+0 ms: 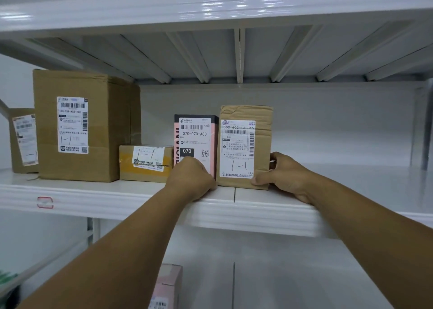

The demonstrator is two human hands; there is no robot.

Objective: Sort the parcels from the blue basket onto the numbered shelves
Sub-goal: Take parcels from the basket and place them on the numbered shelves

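Cardboard parcel [243, 144], labelled "502 602-12 815" and hand-marked "1-1", is stood on the shelf [117, 198], gripped by the right hand [283, 177]. The adjoining pink box [194, 140], "070-070-A80", is touched by the curled left hand [192, 179]; whether it is gripped cannot be told.

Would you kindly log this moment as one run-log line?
shelf: brown parcel upright | right hand: grips it | left hand: by pink box, grip unclear

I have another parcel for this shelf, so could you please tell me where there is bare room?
The shelf is bare from the brown parcel the right hand grips rightward to the upright. From the pink box leftward to the large carton it is crowded.
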